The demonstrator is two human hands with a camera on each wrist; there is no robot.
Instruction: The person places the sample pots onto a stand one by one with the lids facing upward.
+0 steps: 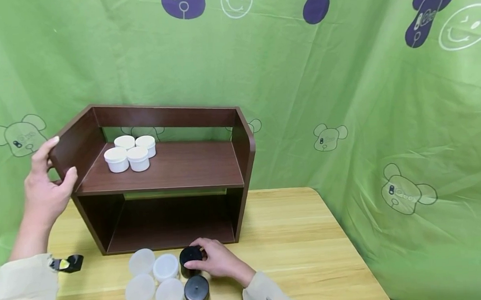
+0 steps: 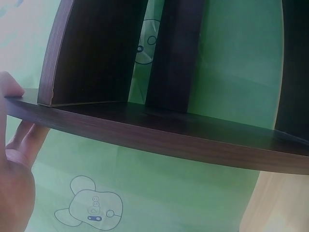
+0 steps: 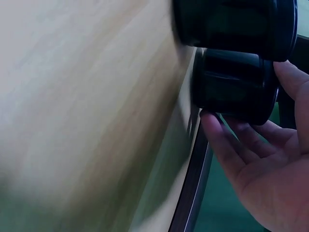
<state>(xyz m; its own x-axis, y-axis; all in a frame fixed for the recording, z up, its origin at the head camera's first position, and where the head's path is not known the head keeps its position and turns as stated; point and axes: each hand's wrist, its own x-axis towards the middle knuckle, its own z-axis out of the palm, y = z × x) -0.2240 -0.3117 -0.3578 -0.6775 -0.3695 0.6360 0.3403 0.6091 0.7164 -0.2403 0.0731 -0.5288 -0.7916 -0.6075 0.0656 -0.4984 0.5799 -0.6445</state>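
A dark brown two-tier shelf [image 1: 200,163] stands on the wooden table. My left hand [image 1: 44,192] grips the front edge of its left side panel, thumb on one face and fingers on the other; the left wrist view shows the hand [image 2: 17,188] at the panel's edge. With thumb and fingers around its sides, my right hand [image 1: 223,262] holds the rear black round jar [image 1: 190,253] in front of the shelf. The right wrist view shows fingertips against this jar [image 3: 231,87]. A second black jar [image 1: 196,290] stands just nearer to me.
Several white lidded jars [image 1: 138,159] sit grouped on the upper tier's left. Translucent jars with pale lids [image 1: 140,293] stand on the table [image 1: 298,246] left of the black ones. A green printed curtain [image 1: 277,75] hangs behind and to the right.
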